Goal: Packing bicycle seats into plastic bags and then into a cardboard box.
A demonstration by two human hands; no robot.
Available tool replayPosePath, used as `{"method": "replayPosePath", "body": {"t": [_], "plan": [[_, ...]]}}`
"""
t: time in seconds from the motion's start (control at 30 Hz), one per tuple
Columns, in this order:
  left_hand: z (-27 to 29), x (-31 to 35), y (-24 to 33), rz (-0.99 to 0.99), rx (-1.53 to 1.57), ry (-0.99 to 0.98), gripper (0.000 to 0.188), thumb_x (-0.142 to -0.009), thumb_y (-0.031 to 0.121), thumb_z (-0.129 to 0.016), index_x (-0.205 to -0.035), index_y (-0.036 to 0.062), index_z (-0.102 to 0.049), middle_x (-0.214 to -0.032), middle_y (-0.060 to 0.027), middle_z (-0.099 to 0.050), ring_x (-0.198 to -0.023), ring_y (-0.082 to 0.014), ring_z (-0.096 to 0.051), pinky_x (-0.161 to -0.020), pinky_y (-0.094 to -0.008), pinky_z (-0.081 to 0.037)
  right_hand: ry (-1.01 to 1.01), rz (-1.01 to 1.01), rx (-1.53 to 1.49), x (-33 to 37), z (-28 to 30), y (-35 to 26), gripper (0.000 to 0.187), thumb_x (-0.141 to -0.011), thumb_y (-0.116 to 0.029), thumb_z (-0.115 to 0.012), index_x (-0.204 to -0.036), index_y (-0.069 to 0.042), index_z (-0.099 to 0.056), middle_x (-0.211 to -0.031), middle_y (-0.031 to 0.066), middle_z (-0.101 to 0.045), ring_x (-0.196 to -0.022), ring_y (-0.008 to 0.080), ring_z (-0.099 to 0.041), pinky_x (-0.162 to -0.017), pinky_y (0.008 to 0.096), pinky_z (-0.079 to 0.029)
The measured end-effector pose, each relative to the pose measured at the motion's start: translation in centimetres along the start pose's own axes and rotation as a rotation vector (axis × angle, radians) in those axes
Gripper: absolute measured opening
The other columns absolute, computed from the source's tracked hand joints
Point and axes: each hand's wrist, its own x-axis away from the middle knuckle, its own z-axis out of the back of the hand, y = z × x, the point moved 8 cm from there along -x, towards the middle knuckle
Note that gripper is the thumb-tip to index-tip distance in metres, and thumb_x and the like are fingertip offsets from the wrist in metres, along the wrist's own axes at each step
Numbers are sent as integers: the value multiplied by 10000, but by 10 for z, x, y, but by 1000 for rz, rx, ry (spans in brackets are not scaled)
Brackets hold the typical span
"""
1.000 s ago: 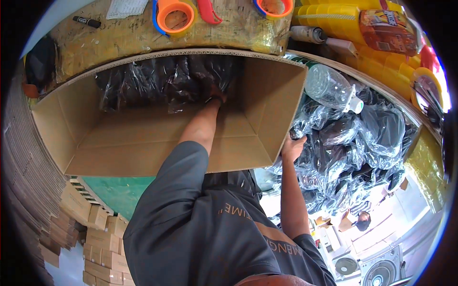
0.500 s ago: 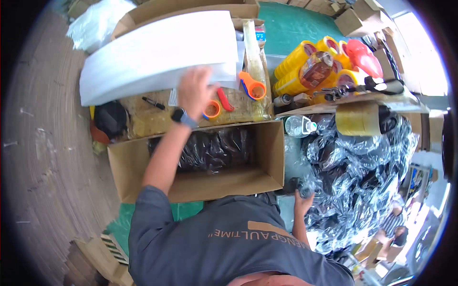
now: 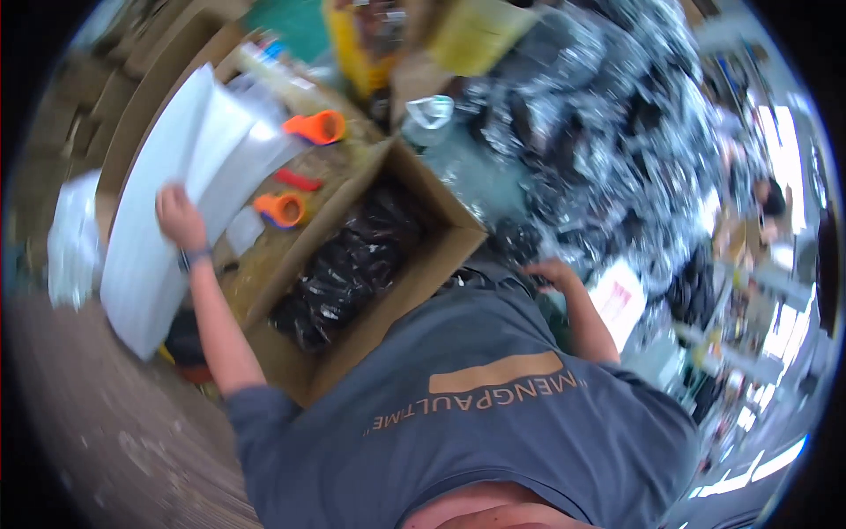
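Observation:
My left hand (image 3: pixel 181 219) lies over a stack of long white sheets (image 3: pixel 145 238), fingers curled in and closed on the top sheet, whose near side is bent up in a crease. A dark watch band circles that wrist. At the right, my right hand (image 3: pixel 553 275) has its fingers bent around a black item in clear plastic wrap (image 3: pixel 518 240), partly hidden beside my shirt. Between my arms stands an open cardboard box (image 3: pixel 449 207), with several black plastic-wrapped items (image 3: pixel 348 269) lying inside.
On the worktable sit two orange tape dispensers (image 3: pixel 324 127) (image 3: pixel 286 210) and a red-handled tool (image 3: pixel 298 180). A large heap of black items in clear plastic (image 3: pixel 599 132) fills the right side. A clear bottle (image 3: pixel 428 116) stands by the box corner. Stacked cardboard (image 3: pixel 115 432) borders the left.
The whole view has turned with my head. My left hand has moved left along the white sheets and closed; the top sheet is now creased. My right hand stays by the black wrapped item.

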Motion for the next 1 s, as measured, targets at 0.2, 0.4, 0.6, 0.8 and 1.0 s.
{"method": "replayPosePath", "body": {"t": [0.2, 0.4, 0.6, 0.8, 1.0], "plan": [[-94, 330, 218, -323, 239, -792, 304, -1032, 168, -550, -1205, -17, -716, -1326, -239, -692, -1227, -447, -631, -1081, -509, -493, -80, 144, -657, 21, -2, -34, 258, -873, -287, -849, -969, -59, -775, -769, 39, -680, -592, 126, -612, -490, 263, -464], [-46, 355, 450, 427, 1374, -801, 610, -922, 213, -812, -1437, -45, -612, -1457, -244, -643, -1430, -345, -558, -1234, -453, -361, 366, 1146, 67, 161, 26, -126, 642, -855, -263, -851, -1403, -14, -627, -1374, 250, -633, -1227, 362, -639, -1075, 497, -491], [3, 360, 431, 138, 1029, -428, 473, -934, 139, -747, -1374, -3, -645, -1353, -178, -695, -1278, -303, -641, -1079, -433, -521, 55, 1470, 216, 180, 166, -223, 303, -949, -142, -744, -1228, -25, -725, -1243, 165, -741, -1174, 293, -714, -1045, 414, -543], [26, 396, 475, 806, 2548, -606, 1018, -945, 331, -789, -1698, 40, -170, -1416, -85, -554, -1167, -271, -580, -1014, -447, -520, 392, 1167, -612, -33, 221, -406, 949, -736, -348, -954, -1425, 87, -466, -1278, 269, -643, -1132, 342, -650, -984, 432, -534], [81, 441, 457, 866, 2803, -267, 1198, -727, 227, -990, -1658, 43, -260, -1298, -83, -572, -1091, -244, -570, -931, -425, -531, 951, 1292, -829, -57, 175, -452, 1299, -665, -152, -956, -1647, 48, -131, -1569, 396, -377, -1458, 549, -396, -1244, 530, -332]]}}
